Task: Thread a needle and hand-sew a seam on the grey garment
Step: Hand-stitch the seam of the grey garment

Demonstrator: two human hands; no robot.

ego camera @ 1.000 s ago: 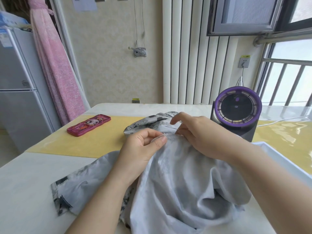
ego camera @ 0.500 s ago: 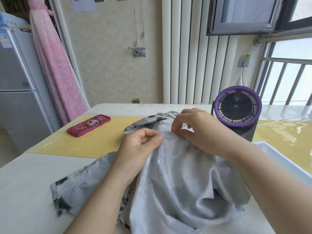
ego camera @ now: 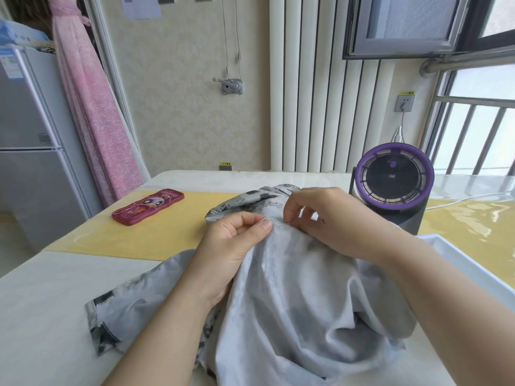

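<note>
Grey garment (ego camera: 292,302) looks soft, thin & floppy. Left hand (ego camera: 234,246) pinches a fold near the seam; right hand (ego camera: 328,218) pinches right by it, needle too small to see. Best hold close to the stitch.

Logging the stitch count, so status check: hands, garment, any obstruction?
Left hand pinching grey garment. Right hand, fingers pinched at the seam; needle not discernible. Nothing in the way.

From my feed, the needle was too small to make out between the right hand's (ego camera: 331,218) fingertips. The grey garment (ego camera: 292,302) ran off the bottom edge. The white tray (ego camera: 457,263) was cut off at right.
</note>
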